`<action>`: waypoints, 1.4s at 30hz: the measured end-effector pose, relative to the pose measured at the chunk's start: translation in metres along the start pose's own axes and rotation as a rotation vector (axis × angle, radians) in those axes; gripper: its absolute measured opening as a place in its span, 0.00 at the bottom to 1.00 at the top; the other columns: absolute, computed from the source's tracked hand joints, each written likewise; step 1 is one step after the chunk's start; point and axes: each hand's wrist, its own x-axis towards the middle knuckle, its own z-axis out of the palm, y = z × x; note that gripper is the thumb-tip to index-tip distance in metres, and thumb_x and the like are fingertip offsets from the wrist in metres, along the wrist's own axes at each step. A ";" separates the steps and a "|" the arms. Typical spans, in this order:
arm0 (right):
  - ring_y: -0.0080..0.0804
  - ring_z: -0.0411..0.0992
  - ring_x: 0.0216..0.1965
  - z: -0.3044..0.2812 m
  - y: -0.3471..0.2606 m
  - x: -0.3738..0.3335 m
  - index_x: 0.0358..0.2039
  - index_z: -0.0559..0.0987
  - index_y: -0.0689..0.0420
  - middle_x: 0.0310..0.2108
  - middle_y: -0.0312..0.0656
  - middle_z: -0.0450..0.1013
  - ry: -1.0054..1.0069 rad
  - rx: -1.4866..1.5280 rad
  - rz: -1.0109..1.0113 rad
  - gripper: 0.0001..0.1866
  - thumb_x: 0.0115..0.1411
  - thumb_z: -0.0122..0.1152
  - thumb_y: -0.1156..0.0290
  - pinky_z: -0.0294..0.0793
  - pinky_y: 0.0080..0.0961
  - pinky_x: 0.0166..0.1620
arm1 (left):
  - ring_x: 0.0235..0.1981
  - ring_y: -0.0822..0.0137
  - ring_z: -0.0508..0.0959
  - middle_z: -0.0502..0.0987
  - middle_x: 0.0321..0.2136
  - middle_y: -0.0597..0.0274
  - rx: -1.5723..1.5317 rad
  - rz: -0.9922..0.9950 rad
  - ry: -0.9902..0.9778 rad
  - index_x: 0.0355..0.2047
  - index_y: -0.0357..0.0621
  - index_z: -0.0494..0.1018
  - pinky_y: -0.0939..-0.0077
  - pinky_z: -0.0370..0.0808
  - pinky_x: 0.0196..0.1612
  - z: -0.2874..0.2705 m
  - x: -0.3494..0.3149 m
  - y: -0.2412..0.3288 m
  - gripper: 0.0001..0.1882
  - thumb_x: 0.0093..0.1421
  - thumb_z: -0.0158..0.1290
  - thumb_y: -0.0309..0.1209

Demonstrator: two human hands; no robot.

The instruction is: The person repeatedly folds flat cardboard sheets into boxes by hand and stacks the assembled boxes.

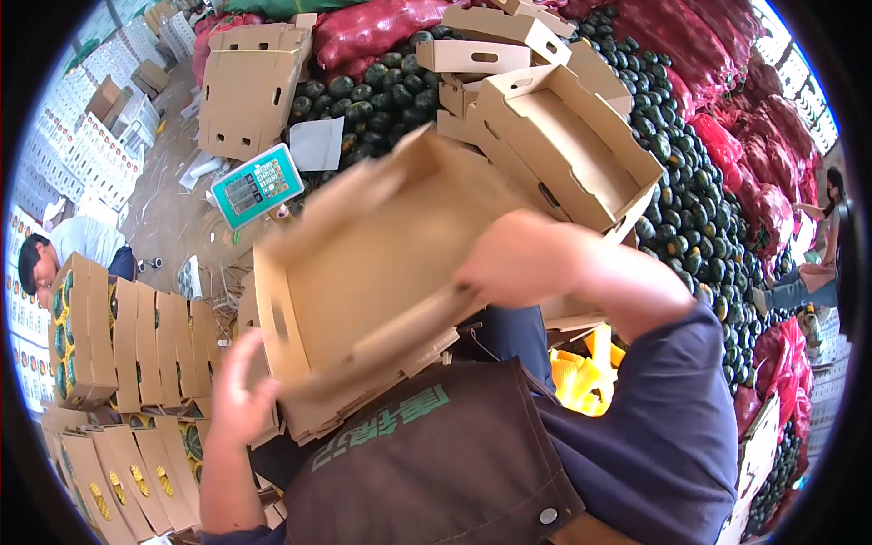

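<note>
An open, shallow cardboard box point(381, 259) is held tilted in front of me, its inside bare and its edges smeared by motion. My right hand point(518, 259) is closed on the box's right side, near an end wall. At the left end, my left hand point(243, 391) is open with thumb and fingers apart, close beside the lower left corner; whether it touches the cardboard I cannot tell. Beneath the box, the edges of more stacked flat cardboard point(363, 386) show.
Dark green squashes point(681, 200) lie heaped ahead and to the right, with red mesh sacks point(754, 173) behind. Empty cardboard boxes point(563, 136) rest on the heap. A teal scale point(257, 186) stands ahead left. Packed boxes point(150, 345) and a bending person point(82, 241) are at left.
</note>
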 end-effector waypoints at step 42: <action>0.24 0.66 0.42 0.042 0.059 0.020 0.48 0.70 0.61 0.42 0.39 0.69 0.551 1.313 0.213 0.26 0.48 0.66 0.69 0.66 0.21 0.45 | 0.46 0.65 0.71 0.72 0.45 0.52 -0.290 -0.276 0.211 0.53 0.39 0.62 0.70 0.67 0.50 -0.082 -0.088 -0.055 0.30 0.50 0.57 0.29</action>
